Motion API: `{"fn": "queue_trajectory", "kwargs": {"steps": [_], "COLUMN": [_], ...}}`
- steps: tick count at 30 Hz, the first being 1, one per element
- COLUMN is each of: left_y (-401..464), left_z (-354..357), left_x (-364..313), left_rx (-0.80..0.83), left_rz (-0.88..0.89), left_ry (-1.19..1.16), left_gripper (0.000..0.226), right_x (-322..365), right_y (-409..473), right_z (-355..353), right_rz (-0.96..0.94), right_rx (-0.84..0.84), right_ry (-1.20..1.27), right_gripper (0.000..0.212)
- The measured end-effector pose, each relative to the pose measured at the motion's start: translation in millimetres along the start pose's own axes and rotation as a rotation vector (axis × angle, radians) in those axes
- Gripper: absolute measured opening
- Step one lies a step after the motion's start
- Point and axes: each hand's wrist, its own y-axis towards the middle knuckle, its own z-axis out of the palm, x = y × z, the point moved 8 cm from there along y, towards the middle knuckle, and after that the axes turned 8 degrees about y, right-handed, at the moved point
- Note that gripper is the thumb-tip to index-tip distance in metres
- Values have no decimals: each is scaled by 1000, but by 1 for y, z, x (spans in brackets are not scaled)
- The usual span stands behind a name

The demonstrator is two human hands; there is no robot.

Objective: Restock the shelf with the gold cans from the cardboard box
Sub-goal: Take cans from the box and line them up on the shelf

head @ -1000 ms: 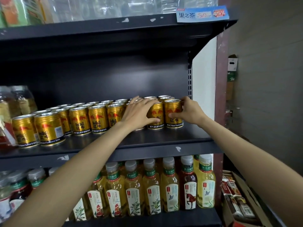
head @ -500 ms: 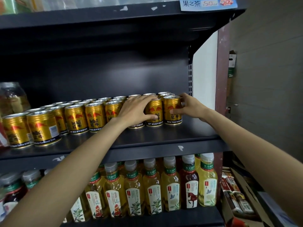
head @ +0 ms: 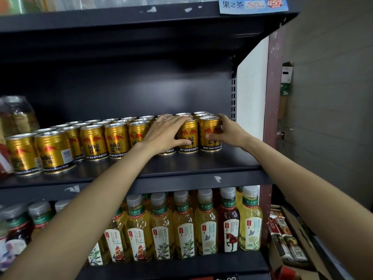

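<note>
Head view: two bare forearms reaching up from the near edge to the middle shelf (head: 181, 179) of a dark metal store rack. Left hand (head: 164, 133) laid over a gold can in the front row, fingers spread wide across its top and the tops just behind, thumb stretched right onto the face of the next can (head: 187, 136). Right hand (head: 228, 131) curled round the rightmost front can (head: 209, 134), thumb pressed on its label, fingers wrapped behind its right side. Gold cans (head: 96, 141) standing upright in rows across the shelf, from the far left end to the hands near the right upright, several rows deep toward the back panel. At the left end, two larger-looking cans nearest the camera beside a clear wrapped pack (head: 16, 116). Above, an upper shelf edge bearing a blue price label (head: 253, 4). Below, a row of tea bottles (head: 183, 225) with grey caps and green neck bands, mostly pale yellow, one dark red near the right. At lower right, beside the rack, an open cardboard box (head: 302, 239) holding cartons with red and white print; no gold cans visible in it. Grey wall on the far right.
</note>
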Motion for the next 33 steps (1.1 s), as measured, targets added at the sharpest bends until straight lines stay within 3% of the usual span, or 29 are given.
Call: {"fn": "queue_trajectory", "kwargs": {"steps": [4, 7, 10, 15, 20, 23, 26, 30, 33], "left_y": [-7, -28, -72, -157, -261, -327, -400, -518, -605], "left_z": [-1, -29, -70, -101, -89, -59, -22, 55, 95], "left_x": [3, 7, -1, -19, -35, -42, -44, -40, -46], "left_rx": [-27, -182, -409, -535, -733, -618, -386, 245, 508], "left_rz": [-17, -131, -235, -376, -526, -605, -669, -785, -910], "left_ry": [3, -120, -249, -567, -676, -555, -453, -413, -497], "left_gripper": [80, 57, 27, 22, 15, 21, 22, 23, 27], "right_x": [8, 25, 53, 78, 68, 41, -2, -50, -80], "right_y": [-13, -44, -95, -181, -248, -273, -292, -339, -375], "right_z": [-1, -4, -1, 33, 100, 153, 222, 314, 375], "right_rz": [-68, -215, -415, -672, -771, -630, -332, -69, 59], "right_rx": [-45, -174, -312, -533, -514, -307, 10, 391, 566], "right_ry": [-133, -246, -140, -117, -41, 71, 118, 67, -21], "right_gripper": [99, 83, 60, 28, 19, 19, 24, 32, 36]}}
